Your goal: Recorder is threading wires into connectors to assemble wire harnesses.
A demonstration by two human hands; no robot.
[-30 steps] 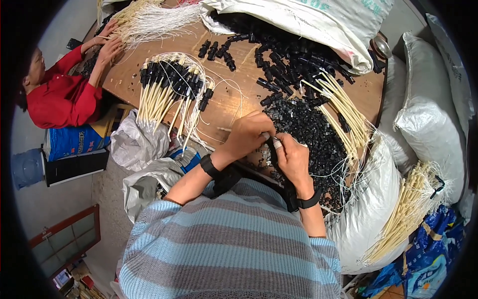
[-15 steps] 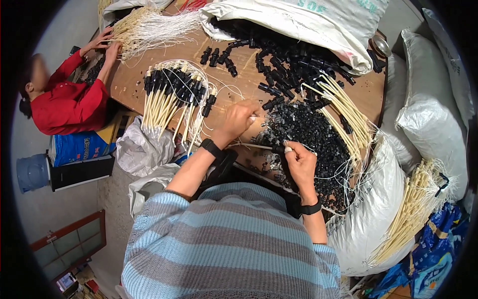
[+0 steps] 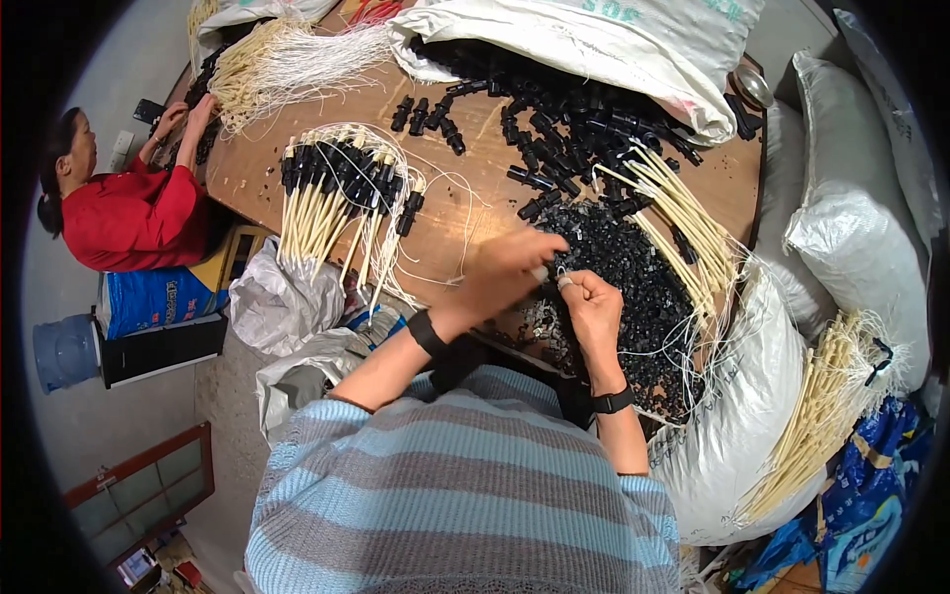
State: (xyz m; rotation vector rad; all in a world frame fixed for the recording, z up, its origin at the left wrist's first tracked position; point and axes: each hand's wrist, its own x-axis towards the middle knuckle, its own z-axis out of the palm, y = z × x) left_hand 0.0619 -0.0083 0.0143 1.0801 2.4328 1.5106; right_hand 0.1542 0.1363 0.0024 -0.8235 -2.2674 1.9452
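My left hand [image 3: 507, 267] is smeared by motion just left of my right hand, over the edge of a heap of small black plastic parts [image 3: 633, 267]; its fingers cannot be read. My right hand [image 3: 597, 315] is closed in a pinch above that heap, thumb and forefinger together on something small, with a bit of white thread at the tips. What it holds is mostly hidden. To the left lies a bundle of cream tubes with black connectors [image 3: 346, 173] and trailing white cords. Plain cream tubes [image 3: 683, 213] lie right of the heap.
Larger black fittings [image 3: 554, 148] spill from a white woven sack [image 3: 584, 40] on the wooden table [image 3: 450, 203]. A co-worker in red [image 3: 134, 218] handles things beside pale cord bundles [image 3: 307, 59] at far left. Full sacks [image 3: 861, 158] stand at right; another tube bundle [image 3: 802, 426] rests on a sack.
My left hand has swung right, close to my right hand, and blurs. The cream tube with a black end, seen at my right fingers before, no longer shows. The co-worker's hands have drawn back from the bundle.
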